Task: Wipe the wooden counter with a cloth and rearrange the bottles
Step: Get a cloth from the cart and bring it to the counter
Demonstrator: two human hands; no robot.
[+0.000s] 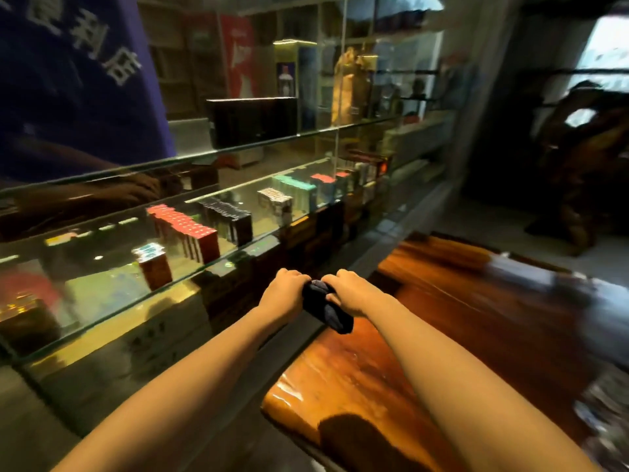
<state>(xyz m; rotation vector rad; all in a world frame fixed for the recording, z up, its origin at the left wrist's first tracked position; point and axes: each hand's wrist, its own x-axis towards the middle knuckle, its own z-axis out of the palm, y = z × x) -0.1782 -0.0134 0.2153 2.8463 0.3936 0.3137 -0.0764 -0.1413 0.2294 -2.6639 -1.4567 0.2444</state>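
Observation:
Both my hands grip a dark, rolled-up cloth [326, 310] in the air, just above the near left edge of the glossy wooden counter [476, 321]. My left hand [284, 292] holds its left end with curled fingers. My right hand [350, 292] grips the other end, close against the left hand. The cloth looks twisted between them and its free end hangs down toward the counter. The counter's surface shines, with wet-looking streaks near its front. No bottles are clearly visible; the frame is blurred at the right.
A glass display case [177, 264] with several stacked small boxes runs along the left. A person in a blue shirt [78, 90] stands behind it. Dark carved wooden furniture [585, 172] stands at the far right. A narrow gap separates the case from the counter.

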